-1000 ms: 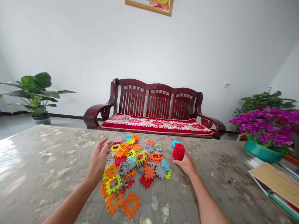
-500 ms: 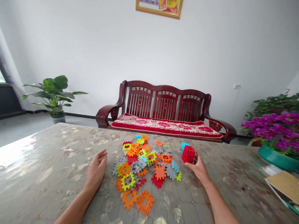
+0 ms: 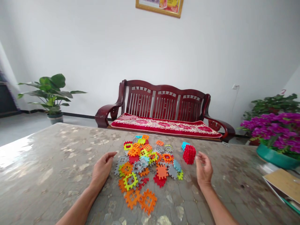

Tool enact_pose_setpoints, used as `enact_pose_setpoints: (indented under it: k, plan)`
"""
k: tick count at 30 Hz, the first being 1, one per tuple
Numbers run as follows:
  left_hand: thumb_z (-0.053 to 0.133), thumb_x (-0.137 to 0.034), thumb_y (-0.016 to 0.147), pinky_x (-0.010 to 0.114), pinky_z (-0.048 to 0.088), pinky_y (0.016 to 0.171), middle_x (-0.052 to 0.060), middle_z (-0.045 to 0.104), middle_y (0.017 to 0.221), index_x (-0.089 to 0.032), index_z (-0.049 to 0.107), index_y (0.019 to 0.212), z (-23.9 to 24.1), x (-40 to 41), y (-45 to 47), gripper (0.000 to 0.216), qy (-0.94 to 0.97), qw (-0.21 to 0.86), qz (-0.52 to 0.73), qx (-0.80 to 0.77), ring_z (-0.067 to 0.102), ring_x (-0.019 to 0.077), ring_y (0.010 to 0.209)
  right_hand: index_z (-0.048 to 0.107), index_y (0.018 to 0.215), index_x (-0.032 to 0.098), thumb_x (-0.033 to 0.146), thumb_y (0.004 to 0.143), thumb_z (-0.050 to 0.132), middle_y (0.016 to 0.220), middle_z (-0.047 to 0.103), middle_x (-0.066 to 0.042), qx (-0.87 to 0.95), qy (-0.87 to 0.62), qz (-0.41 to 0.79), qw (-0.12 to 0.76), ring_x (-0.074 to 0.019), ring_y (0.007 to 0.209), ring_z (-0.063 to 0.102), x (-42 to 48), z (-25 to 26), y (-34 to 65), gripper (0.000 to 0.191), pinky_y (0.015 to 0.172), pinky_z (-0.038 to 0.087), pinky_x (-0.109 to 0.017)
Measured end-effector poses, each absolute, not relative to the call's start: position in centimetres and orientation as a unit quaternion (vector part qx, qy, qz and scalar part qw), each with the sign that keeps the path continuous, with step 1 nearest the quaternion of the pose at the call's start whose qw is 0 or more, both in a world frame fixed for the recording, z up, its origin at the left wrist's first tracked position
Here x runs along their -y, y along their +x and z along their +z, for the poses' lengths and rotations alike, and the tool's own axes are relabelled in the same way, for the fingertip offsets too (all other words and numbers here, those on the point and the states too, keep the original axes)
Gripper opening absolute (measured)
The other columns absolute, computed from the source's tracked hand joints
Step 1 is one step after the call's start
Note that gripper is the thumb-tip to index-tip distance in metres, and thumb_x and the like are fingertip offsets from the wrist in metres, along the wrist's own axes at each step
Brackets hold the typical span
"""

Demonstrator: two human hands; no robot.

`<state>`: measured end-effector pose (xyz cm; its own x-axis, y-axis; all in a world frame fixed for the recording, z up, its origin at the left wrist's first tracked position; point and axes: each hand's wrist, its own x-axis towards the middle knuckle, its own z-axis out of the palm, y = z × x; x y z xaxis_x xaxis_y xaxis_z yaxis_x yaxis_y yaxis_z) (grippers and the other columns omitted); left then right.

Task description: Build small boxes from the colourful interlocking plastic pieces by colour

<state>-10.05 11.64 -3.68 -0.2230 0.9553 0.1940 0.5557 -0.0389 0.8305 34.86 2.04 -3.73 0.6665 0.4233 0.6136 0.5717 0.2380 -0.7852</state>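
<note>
Red block [image 3: 189,154] beside the right hand [image 3: 204,168], whose fingers are released. Left hand [image 3: 102,168], loosely curled and empty, lies near tiles [image 3: 162,172]. Above the flowers [image 3: 274,131], "2" [image 3: 283,92] is legible.

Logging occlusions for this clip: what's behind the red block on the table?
Behind the red block, a bright blue piece shows at its upper left. The block covers part of that piece; anything else it hides cannot be seen.

Loose toothed pieces [image 3: 139,166] lie heaped on the bench [image 3: 63,162] between the left hand [image 3: 102,168] and the right hand [image 3: 204,170], the latter just beside a red block [image 3: 189,154].
</note>
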Motion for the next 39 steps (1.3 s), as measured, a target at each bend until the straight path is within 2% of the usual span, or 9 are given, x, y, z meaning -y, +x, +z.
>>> enact_pose_setpoints:
  k: [3, 4, 9, 12, 22, 28, 32, 35, 39]
  plan:
    - [0.044, -0.033, 0.075, 0.027, 0.048, 0.070, 0.001, 0.075, 0.088, -0.023, 0.071, 0.096, -3.7, -12.1, -10.0, 0.037, 0.595, 0.237, 0.410, -0.650, 0.067, 0.0194, 0.079, 0.068, 0.088, 0.021, 0.035, 0.080, 0.060, 0.089, 0.069, -0.006, 0.588, -0.576, -0.078, 0.562, -0.0222, 0.087, 0.061, -1.0, -2.6, 30.8, 0.017, 0.085, 0.048, -0.039]
    - [0.044, -0.032, 0.074, 0.026, 0.048, 0.070, 0.000, 0.075, 0.087, -0.023, 0.071, 0.095, -3.7, -12.3, -10.0, 0.036, 0.598, 0.240, 0.405, -0.648, 0.067, 0.0191, 0.078, 0.069, 0.091, 0.023, 0.030, 0.081, 0.060, 0.092, 0.070, -0.006, 0.649, -0.557, -0.068, 0.514, -0.0227, 0.091, 0.061, -0.7, -2.2, 29.5, 0.015, 0.088, 0.048, -0.040]
    - [0.044, -0.030, 0.072, 0.027, 0.049, 0.074, 0.000, 0.076, 0.085, -0.024, 0.072, 0.090, -3.9, -12.6, -10.1, 0.034, 0.612, 0.242, 0.402, -0.637, 0.068, 0.0200, 0.082, 0.060, 0.126, 0.028, 0.024, 0.074, 0.067, 0.127, 0.064, -0.007, 0.792, -0.519, -0.008, 0.319, -0.0279, 0.121, 0.051, 0.1, -0.2, 25.1, 0.052, 0.105, 0.039, -0.051]
    - [0.044, -0.030, 0.072, 0.028, 0.049, 0.076, 0.001, 0.076, 0.086, -0.024, 0.072, 0.090, -3.9, -12.5, -10.2, 0.034, 0.615, 0.237, 0.406, -0.634, 0.068, 0.0208, 0.083, 0.058, 0.130, 0.030, 0.022, 0.073, 0.067, 0.130, 0.062, -0.004, 0.805, -0.532, 0.009, 0.262, -0.0280, 0.126, 0.047, 0.0, -0.1, 24.6, 0.059, 0.108, 0.035, -0.052]
    - [0.045, -0.031, 0.074, 0.027, 0.049, 0.076, 0.001, 0.076, 0.090, -0.024, 0.072, 0.093, -4.1, -12.5, -10.1, 0.034, 0.611, 0.244, 0.402, -0.637, 0.068, 0.0205, 0.085, 0.063, 0.121, 0.027, 0.012, 0.074, 0.059, 0.128, 0.064, -0.004, 0.802, -0.535, -0.038, 0.263, -0.0262, 0.122, 0.050, 1.0, -0.5, 25.9, 0.050, 0.109, 0.035, -0.051]
    - [0.044, -0.031, 0.075, 0.028, 0.049, 0.078, 0.002, 0.076, 0.092, -0.023, 0.072, 0.094, -4.1, -12.5, -10.1, 0.035, 0.617, 0.238, 0.395, -0.638, 0.068, 0.0209, 0.088, 0.066, 0.114, 0.032, 0.026, 0.073, 0.074, 0.117, 0.069, 0.001, 0.839, -0.500, -0.012, 0.215, -0.0261, 0.122, 0.049, 1.5, 0.3, 23.9, 0.042, 0.108, 0.033, -0.050]
    - [0.044, -0.032, 0.076, 0.029, 0.049, 0.078, 0.002, 0.076, 0.092, -0.024, 0.073, 0.094, -4.0, -12.4, -10.1, 0.035, 0.615, 0.234, 0.396, -0.641, 0.068, 0.0213, 0.087, 0.069, 0.097, 0.030, 0.027, 0.081, 0.071, 0.095, 0.072, 0.002, 0.859, -0.467, -0.045, 0.202, -0.0223, 0.117, 0.051, 1.4, -0.4, 22.8, 0.017, 0.109, 0.031, -0.045]
    - [0.045, -0.032, 0.076, 0.029, 0.049, 0.078, 0.002, 0.076, 0.093, -0.024, 0.073, 0.095, -4.0, -12.5, -10.1, 0.034, 0.614, 0.235, 0.397, -0.640, 0.068, 0.0215, 0.089, 0.067, 0.089, 0.027, 0.024, 0.087, 0.064, 0.086, 0.069, 0.000, 0.866, -0.450, -0.095, 0.197, -0.0206, 0.107, 0.055, 1.3, -1.1, 22.1, 0.005, 0.104, 0.035, -0.041]
    - [0.045, -0.031, 0.076, 0.029, 0.049, 0.079, 0.002, 0.076, 0.094, -0.024, 0.073, 0.094, -4.1, -12.5, -10.1, 0.034, 0.615, 0.234, 0.398, -0.640, 0.067, 0.0216, 0.089, 0.065, 0.083, 0.025, 0.022, 0.090, 0.059, 0.080, 0.066, -0.001, 0.854, -0.462, -0.134, 0.197, -0.0202, 0.090, 0.055, 1.3, -1.7, 21.4, 0.009, 0.089, 0.040, -0.038]
